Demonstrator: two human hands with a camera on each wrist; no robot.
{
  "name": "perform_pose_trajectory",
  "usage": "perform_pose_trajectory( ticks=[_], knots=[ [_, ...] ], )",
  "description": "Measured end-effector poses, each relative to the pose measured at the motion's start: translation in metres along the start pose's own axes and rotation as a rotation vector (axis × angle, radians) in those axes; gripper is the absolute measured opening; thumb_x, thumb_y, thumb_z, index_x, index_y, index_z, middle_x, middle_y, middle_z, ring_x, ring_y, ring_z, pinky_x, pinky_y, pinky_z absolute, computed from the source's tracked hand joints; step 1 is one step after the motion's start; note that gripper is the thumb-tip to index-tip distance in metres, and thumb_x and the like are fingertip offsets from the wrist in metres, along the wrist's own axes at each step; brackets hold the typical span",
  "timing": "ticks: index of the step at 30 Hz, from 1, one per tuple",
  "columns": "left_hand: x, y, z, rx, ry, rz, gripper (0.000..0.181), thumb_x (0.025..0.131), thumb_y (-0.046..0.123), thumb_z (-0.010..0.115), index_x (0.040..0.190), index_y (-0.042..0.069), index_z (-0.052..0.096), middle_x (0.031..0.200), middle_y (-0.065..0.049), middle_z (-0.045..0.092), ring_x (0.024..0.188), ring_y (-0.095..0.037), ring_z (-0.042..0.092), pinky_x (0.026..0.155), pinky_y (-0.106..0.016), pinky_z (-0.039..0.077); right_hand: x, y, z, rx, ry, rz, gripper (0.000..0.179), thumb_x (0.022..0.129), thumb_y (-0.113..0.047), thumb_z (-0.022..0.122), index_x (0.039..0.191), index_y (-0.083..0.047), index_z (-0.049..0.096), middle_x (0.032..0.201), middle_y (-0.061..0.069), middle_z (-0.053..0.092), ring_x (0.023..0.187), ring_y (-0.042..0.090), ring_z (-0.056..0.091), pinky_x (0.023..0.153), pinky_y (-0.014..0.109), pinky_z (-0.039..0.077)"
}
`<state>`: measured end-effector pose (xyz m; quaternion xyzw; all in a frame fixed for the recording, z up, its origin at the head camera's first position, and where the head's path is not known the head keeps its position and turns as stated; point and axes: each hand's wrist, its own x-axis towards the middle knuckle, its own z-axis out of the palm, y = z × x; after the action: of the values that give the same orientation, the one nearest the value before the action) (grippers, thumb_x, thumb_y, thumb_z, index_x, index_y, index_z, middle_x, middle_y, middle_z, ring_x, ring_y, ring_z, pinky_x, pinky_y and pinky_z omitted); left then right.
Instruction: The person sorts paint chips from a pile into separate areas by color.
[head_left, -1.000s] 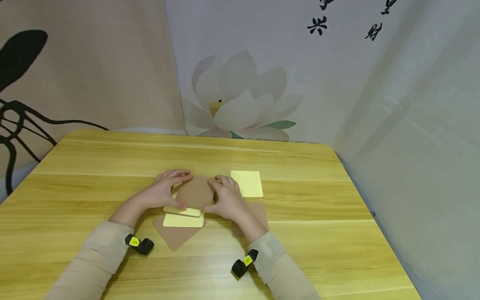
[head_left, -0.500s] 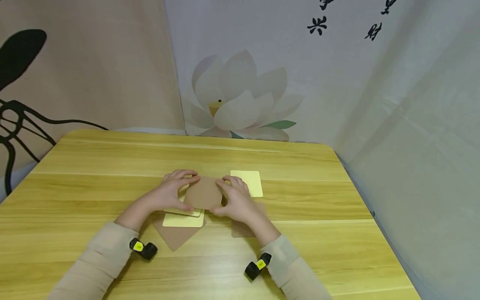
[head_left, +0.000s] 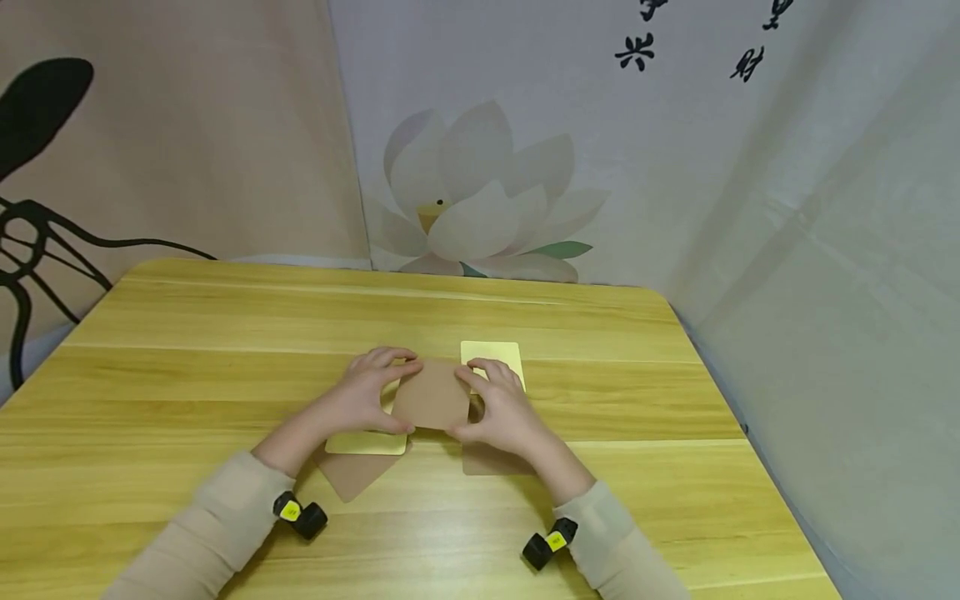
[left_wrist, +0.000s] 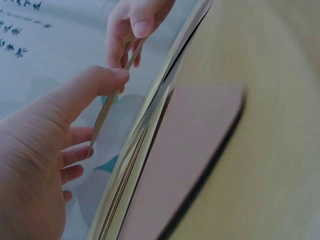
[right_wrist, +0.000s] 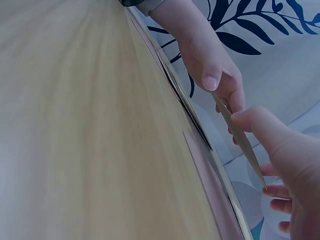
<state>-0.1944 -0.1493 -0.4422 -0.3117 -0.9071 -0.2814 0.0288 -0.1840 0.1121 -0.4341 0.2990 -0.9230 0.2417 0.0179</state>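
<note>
Held card, head view: I have a thin brown card with rounded corners (head_left: 431, 396) raised between two bare hands, over the yellow wood-grain worktop (head_left: 225, 333)
Left hand (head_left: 367, 400): grip pinching the card's left side, thumb at the near corner, fingers at the far one
Right hand (head_left: 504, 410): grip pinching the right side likewise; I'd guess the two-sided hold keeps a light sheet from drooping or twisting
Loose cards: a pale yellow rectangular card (head_left: 366, 443) lies on a corner-turned brown card (head_left: 351, 479) at left; a pale yellow squarish card (head_left: 491, 350) lies beyond the right hand, a flat brown card (head_left: 491, 461) below it; spread so, I judge, each has an edge to reach
Hidden from me: the held card's corners, and how many cards lie beneath the left hand
Left wrist view: held card edge-on, slightly bowed, apart from the worktop; its face unreadable, the thin edges below too blurred to count
Right wrist view: edge-on again, thumbs on the near edge; the right hand is cut off by the frame
</note>
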Motion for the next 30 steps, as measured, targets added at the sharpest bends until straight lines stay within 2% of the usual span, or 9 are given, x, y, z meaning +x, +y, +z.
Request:
perform_pose_trajectory(
  ticks=[7, 14, 20, 26, 30],
  knots=[
    [-0.001, 0.013, 0.013, 0.009, 0.019, 0.001, 0.091, 0.061, 0.047, 0.086, 0.137, 0.006, 0.054, 0.140, -0.012, 0.044, 0.131, -0.036, 0.031, 0.102, -0.060, 0.020, -0.013, 0.012, -0.005, 0.027, -0.010, -0.041, 0.084, 0.072, -0.050, 0.078, 0.142, -0.015, 0.048, 0.141, 0.007, 0.039, 0.132, 0.026, 0.029, 0.103, 0.052, 0.027],
    [0.002, 0.035, 0.024, -0.020, 0.039, -0.028, 0.091, 0.063, 0.050, 0.084, 0.137, 0.006, 0.054, 0.139, -0.011, 0.045, 0.131, -0.032, 0.032, 0.103, -0.057, 0.020, -0.027, 0.028, -0.017, 0.056, -0.031, -0.066, 0.085, 0.071, -0.049, 0.081, 0.142, -0.015, 0.048, 0.140, 0.005, 0.040, 0.131, 0.026, 0.029, 0.102, 0.053, 0.029],
    [0.006, 0.053, 0.033, 0.012, 0.033, -0.046, 0.092, 0.063, 0.053, 0.082, 0.137, 0.006, 0.053, 0.138, -0.008, 0.045, 0.130, -0.029, 0.033, 0.104, -0.054, 0.021, -0.040, 0.038, -0.025, 0.072, -0.038, -0.079, 0.086, 0.069, -0.050, 0.082, 0.140, -0.015, 0.051, 0.140, 0.005, 0.041, 0.132, 0.026, 0.028, 0.102, 0.054, 0.029],
    [0.007, 0.064, 0.042, 0.019, 0.037, -0.052, 0.092, 0.063, 0.056, 0.082, 0.136, 0.006, 0.054, 0.137, -0.008, 0.046, 0.128, -0.029, 0.035, 0.104, -0.056, 0.021, -0.050, 0.045, -0.029, 0.069, -0.045, -0.103, 0.087, 0.069, -0.053, 0.081, 0.140, -0.014, 0.051, 0.138, 0.006, 0.043, 0.132, 0.026, 0.028, 0.103, 0.055, 0.028],
    [0.007, 0.070, 0.050, 0.022, 0.038, -0.060, 0.092, 0.063, 0.057, 0.081, 0.136, 0.006, 0.054, 0.138, -0.008, 0.045, 0.129, -0.030, 0.034, 0.104, -0.057, 0.021, -0.055, 0.050, -0.033, 0.074, -0.081, -0.086, 0.087, 0.069, -0.053, 0.081, 0.142, -0.016, 0.049, 0.140, 0.007, 0.042, 0.133, 0.025, 0.028, 0.103, 0.054, 0.028]
  ],
)
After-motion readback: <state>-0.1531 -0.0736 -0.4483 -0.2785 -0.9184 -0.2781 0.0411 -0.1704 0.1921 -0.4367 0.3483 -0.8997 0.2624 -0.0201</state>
